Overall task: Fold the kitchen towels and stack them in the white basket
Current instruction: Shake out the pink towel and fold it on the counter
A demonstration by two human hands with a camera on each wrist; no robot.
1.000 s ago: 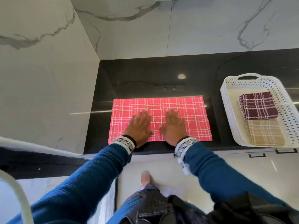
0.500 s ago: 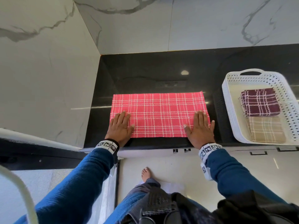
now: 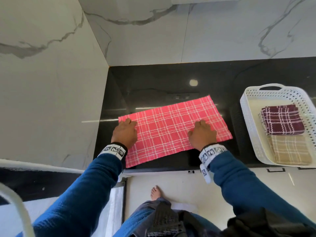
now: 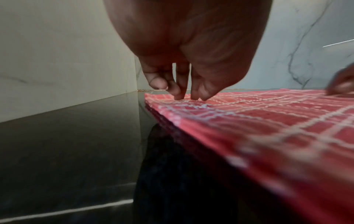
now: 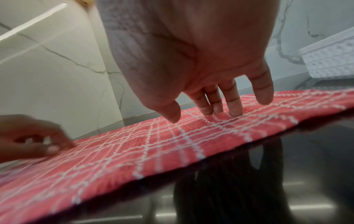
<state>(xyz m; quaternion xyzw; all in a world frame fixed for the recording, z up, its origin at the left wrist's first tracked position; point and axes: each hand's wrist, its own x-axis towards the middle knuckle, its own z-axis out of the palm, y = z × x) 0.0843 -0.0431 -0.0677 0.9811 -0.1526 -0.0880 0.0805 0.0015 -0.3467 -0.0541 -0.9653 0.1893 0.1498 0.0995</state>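
A red plaid towel (image 3: 171, 132), folded into a long strip, lies slanted on the black counter (image 3: 153, 82), its right end farther from me. My left hand (image 3: 127, 124) is at the towel's far left corner; in the left wrist view its bent fingers and thumb (image 4: 191, 97) bunch together and pinch the cloth (image 4: 268, 121) there. My right hand (image 3: 201, 129) lies right of the towel's middle, fingers straight and spread, tips (image 5: 235, 112) touching the cloth (image 5: 153, 151). The white basket (image 3: 248, 125) stands to the right and holds a folded maroon towel (image 3: 282, 119) and a folded beige towel (image 3: 290, 149).
Marble walls close the counter at the left and back. The counter's front edge runs just under my wrists, and the towel's near left corner reaches it. The basket's perforated wall (image 5: 329, 60) rises past the towel's right end. Bare black counter lies behind the towel.
The towel has turned counter-clockwise, its right end now farther away. My left hand went to the far left corner and bunched its fingers; my right hand slid inward from the right end.
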